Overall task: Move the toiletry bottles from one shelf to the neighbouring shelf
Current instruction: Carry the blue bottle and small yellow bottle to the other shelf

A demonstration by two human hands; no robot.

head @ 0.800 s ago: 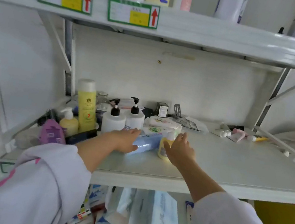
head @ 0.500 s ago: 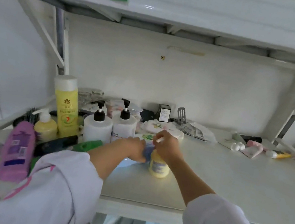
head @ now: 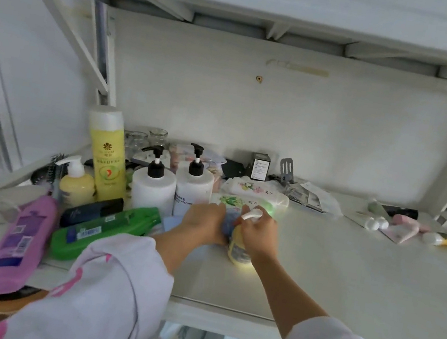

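Observation:
A small pale-yellow pump bottle (head: 237, 251) stands on the white shelf (head: 346, 280) near its middle. My right hand (head: 260, 232) is closed around its top. My left hand (head: 204, 221) grips a blue pack (head: 229, 222) right beside the bottle. Left of my hands stand two white pump bottles (head: 153, 187) (head: 193, 188), a tall yellow bottle (head: 107, 154) and a small yellow pump bottle (head: 76, 185). A purple bottle (head: 18, 240) and a green bottle (head: 103, 232) lie flat at the front left.
Small tubes (head: 403, 228) lie at the shelf's back right. A black box (head: 259, 165), glass jars (head: 147, 138) and flat packets (head: 254, 189) sit along the back wall. Another shelf (head: 275, 2) with labels runs overhead. Packs show on the shelf below.
The view has come closer to the shelf. My right hand went from beside the small yellow bottle to gripping its top, and my left hand closed on the blue pack.

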